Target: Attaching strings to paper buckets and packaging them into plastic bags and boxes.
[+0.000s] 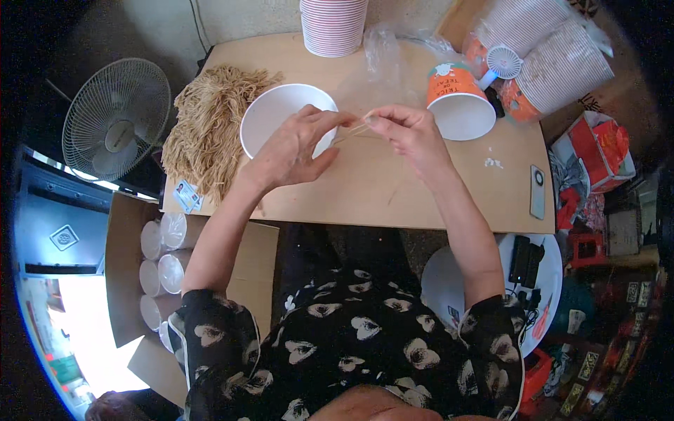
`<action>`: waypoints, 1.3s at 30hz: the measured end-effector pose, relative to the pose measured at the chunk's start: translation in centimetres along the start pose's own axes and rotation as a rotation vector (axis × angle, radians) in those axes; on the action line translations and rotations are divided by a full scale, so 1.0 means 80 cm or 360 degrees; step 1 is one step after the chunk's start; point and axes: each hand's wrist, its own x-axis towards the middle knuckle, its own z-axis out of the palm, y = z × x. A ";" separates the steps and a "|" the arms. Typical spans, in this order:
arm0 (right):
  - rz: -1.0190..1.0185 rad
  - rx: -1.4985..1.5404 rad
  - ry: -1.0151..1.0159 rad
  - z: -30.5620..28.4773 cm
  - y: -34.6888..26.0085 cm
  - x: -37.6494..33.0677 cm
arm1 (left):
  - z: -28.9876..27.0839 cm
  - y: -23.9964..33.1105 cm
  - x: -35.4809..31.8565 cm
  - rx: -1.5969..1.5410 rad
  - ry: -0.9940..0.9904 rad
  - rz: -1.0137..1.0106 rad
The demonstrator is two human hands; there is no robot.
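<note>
Tan thin fibre strand stretched sideways just right of the white round paper bowl | left hand over the bowl pinched one end, right hand pinched the other | straw-coloured fibre heap sat left of the bowl, nearer the left hand

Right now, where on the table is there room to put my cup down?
The bare wood along the near edge, between the hands and the phone, is free. The left side is crowded by the straw-coloured fibre pile and white bucket. The back holds the stacked cups, plastic bag and orange cup.
</note>
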 end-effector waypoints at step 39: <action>-0.0211 -0.0023 0.0162 -0.022 0.022 -0.031 | 0.016 0.000 0.024 -0.1743 -0.0161 -0.0877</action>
